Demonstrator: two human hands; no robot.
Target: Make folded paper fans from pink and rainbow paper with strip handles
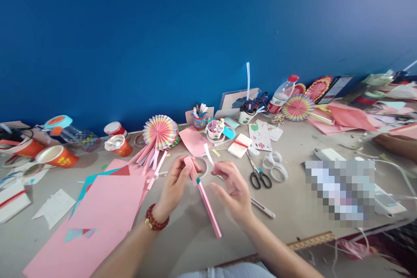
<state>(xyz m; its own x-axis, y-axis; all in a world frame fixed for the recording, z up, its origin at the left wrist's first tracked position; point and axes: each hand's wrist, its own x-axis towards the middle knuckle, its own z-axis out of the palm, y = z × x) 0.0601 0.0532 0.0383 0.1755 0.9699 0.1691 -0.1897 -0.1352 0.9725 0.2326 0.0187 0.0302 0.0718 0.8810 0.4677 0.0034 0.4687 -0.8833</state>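
My left hand (173, 184), with a red bead bracelet at the wrist, pinches the upper end of a folded pink paper strip (208, 210). The strip slants down to the right and has a small teal band near its top. Just right of it, my right hand (233, 186) has thumb and fingers curled, and a short white strip (208, 154) sticks up from the fingertips. Black-handled scissors (256, 173) lie beyond that hand, beside rolls of white tape (278, 171). A slim cutter knife (263, 207) rests partly behind the right hand.
Pink paper sheets (110, 200) cover the left side, near a pleated paper fan (159, 132). Orange paper cups (60, 156) stand or lie at the far left. A bottle (283, 93) leans by the blue wall. At right are a power strip (389, 202) and another person's hand (394, 145).
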